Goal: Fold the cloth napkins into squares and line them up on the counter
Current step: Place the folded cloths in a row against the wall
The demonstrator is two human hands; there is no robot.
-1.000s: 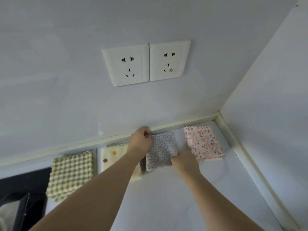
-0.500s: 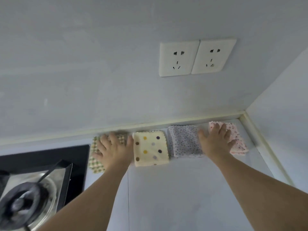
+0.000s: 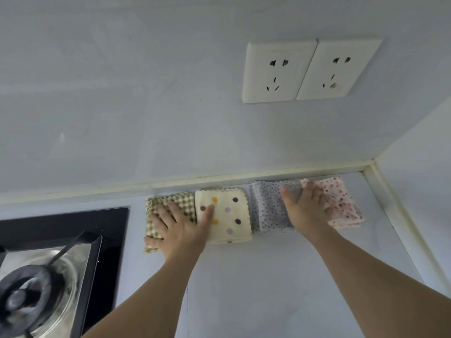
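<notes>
A person is leaning over a pale desk (image 3: 268, 276) beside a gas hob (image 3: 48, 264), pressing a row of four folded napkins into line below the wall's twin sockets (image 3: 310, 70). The left hand (image 3: 178, 228) is lying flat across the green checked napkin (image 3: 180, 200) and touching the cream dotted napkin (image 3: 229, 213) with its thumb, fingers released and spread; the right hand (image 3: 307, 206) is resting flat over the edges where the grey speckled napkin (image 3: 268, 208) and the pink spotted napkin (image 3: 341, 203) are meeting, fingers likewise extended, gripping nothing. Folding appears finished and the lining-up is in hand. The next move probably calls for closing the narrow gap between the middle pair and squaring the near edges.
</notes>
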